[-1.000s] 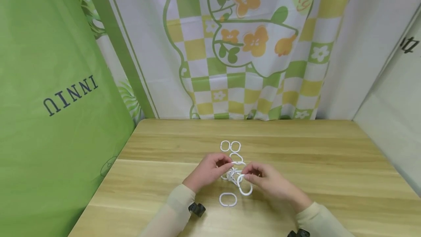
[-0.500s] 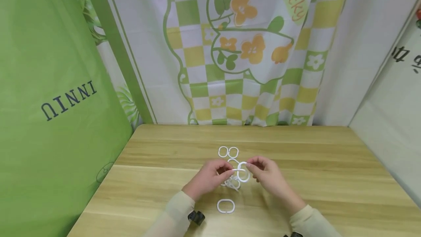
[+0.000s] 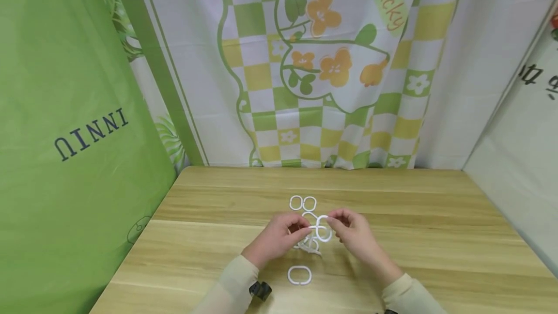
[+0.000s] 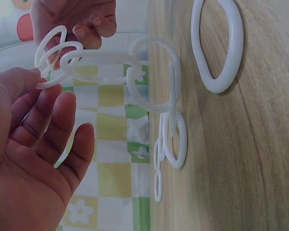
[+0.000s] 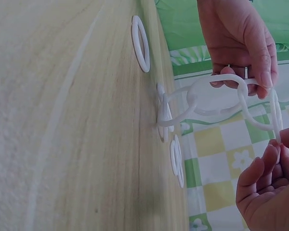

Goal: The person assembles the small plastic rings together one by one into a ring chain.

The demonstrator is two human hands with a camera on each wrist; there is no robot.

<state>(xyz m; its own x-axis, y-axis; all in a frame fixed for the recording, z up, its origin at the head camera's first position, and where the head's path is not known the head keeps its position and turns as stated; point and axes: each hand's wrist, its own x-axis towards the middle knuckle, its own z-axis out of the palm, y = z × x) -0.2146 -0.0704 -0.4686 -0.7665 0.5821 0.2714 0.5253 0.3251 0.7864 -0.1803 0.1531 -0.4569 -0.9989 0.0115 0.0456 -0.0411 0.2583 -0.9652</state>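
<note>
**Chain of white rings partly joined, loose rings left on the counter**

Nearest the person, 1 loose oval ring (image 3: 299,275) lies flat on the wooden counter (image 3: 436,236), apart from the rest and untouched; the left wrist view shows it alone on the wood (image 4: 219,45).

Just beyond it, both hands work above the counter. The left hand (image 3: 279,234) has its thumb and fingers (image 5: 260,57) curled onto a link at the raised end of the ring chain (image 3: 315,236), pinching it. The right hand (image 3: 353,231) pinches the outermost ring (image 3: 323,229) between thumb and fingertips; in the left wrist view its fingers (image 4: 94,24) are closed on that ring where it overlaps the neighbouring link. Whether this ring is already hooked through or only laid against the link cannot be told.

From the hands the chain (image 5: 202,98) hangs down to the counter, where its lower links (image 4: 171,139) rest on the wood in a small heap. At least 3 or 4 links look joined, so the linking seems well begun.

Farther off, 2 more rings (image 3: 302,203) lie side by side on the counter, touching or nearly so, and another ring (image 3: 310,215) just behind the hands is partly hidden. With these and the near oval, I judge roughly 3 or 4 rings are left to add.

Behind the counter hangs a checked flower-print curtain (image 3: 331,86).
</note>
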